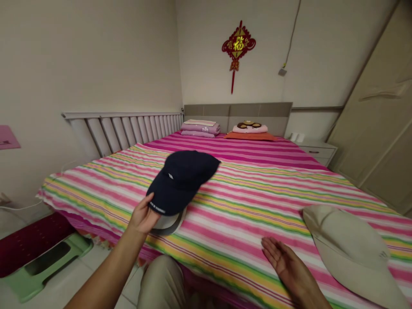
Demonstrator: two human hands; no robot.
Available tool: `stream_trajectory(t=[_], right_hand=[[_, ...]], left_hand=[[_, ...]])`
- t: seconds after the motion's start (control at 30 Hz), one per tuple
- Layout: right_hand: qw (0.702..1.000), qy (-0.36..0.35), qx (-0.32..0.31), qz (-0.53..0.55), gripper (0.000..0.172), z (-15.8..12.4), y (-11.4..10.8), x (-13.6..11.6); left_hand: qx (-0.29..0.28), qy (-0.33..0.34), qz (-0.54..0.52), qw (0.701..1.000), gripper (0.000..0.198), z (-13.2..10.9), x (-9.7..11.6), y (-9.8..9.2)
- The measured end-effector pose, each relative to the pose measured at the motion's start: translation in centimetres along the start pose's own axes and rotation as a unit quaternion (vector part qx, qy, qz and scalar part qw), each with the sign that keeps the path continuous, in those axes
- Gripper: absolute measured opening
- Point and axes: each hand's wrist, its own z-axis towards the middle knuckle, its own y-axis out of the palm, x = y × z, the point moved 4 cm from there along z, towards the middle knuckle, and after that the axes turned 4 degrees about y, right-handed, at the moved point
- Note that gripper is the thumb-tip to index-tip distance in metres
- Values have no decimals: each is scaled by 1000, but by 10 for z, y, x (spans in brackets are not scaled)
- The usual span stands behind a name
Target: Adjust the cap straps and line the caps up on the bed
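Note:
A navy baseball cap (188, 171) is gripped by its brim in my left hand (144, 214), held above the striped bedspread (231, 206). Small white lettering runs along the brim edge, and a small white mark shows on the crown. Below it lies a second cap with a grey and white brim (170, 225), mostly hidden by the navy one. My right hand (286, 262) is over the front of the bed, fingers stretched out, holding nothing. To its right a beige baseball cap (350, 249) rests on the bedspread, apart from the hand.
Folded purple bedding (200, 128) and a pink pile on an orange cloth (249, 135) sit by the headboard (260, 112). A white railing (128, 131) borders the left side. A green stool (48, 266) stands at lower left, a white nightstand (317, 151) at right.

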Motion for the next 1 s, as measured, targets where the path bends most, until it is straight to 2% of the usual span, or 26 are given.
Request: stream_trajectory(t=[0.07,0.1,0.2,0.27,0.37,0.53,0.83,1.0], right_hand=[[1000,-2,-6,5,16,0,-1,1],[1000,-2,-8,7,16,0,-1,1],[1000,-2,-15,7,15,1,-3,1],[1000,2,-14,2,14,1,-3,1],[1000,6,-12,-5,12,0,-2,0],[1000,6,-12,-1,12,-1,-2,0],[1000,-1,-24,-2,12,-1,-3,1],[999,-5,-38,-3,10,-2,-2,1]], left_hand=[[12,67,-2,998,47,16,16,5],[36,86,-1,996,47,22,20,2],[154,84,9,984,46,32,18,-26],[203,69,14,977,46,33,13,-47],[215,70,13,974,43,32,10,-64],[209,86,9,974,37,28,16,-65],[292,30,71,953,44,7,8,-86],[316,12,119,941,34,2,11,-87]])
